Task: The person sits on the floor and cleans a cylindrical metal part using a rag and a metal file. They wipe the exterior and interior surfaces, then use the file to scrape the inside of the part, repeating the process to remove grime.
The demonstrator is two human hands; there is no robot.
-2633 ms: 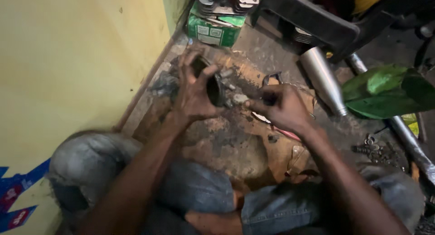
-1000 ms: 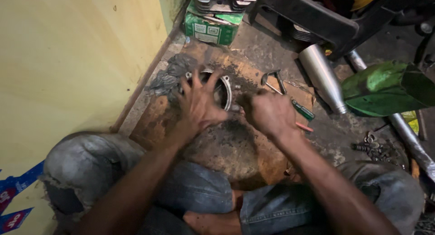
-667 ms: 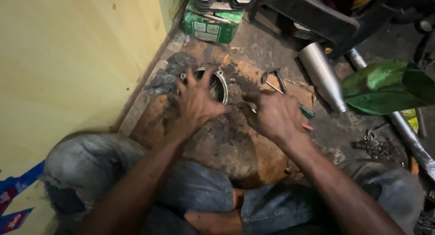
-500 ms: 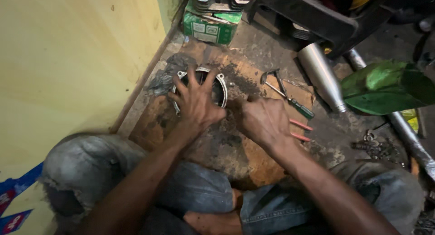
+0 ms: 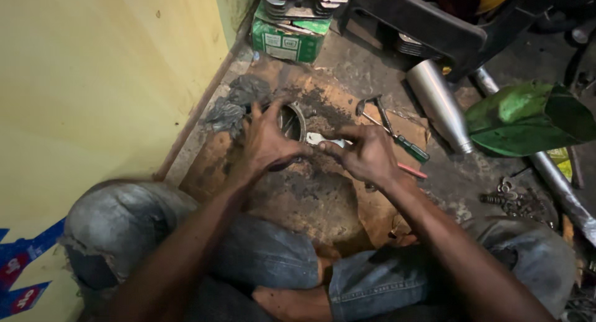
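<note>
The left hand (image 5: 268, 142) grips a round metal engine cylinder (image 5: 289, 123), fingers spread over its rim and thumb hooked under its near side, tilting it up off the greasy cardboard sheet (image 5: 323, 198) near the sheet's far left corner. The right hand (image 5: 367, 153) is closed around a small flat metal wrench (image 5: 321, 139), whose pale open end points left and lies just beside the cylinder's right edge; whether it touches cannot be told. A grey rag (image 5: 234, 106) lies bunched at the sheet's far left edge, against the yellow wall (image 5: 105, 73). Pliers (image 5: 372, 108) and a green-handled screwdriver (image 5: 411, 149) rest near the sheet's far right corner, beyond the right hand. Farther back stand a green carton (image 5: 287, 41) and a chrome exhaust pipe (image 5: 438, 106).
</note>
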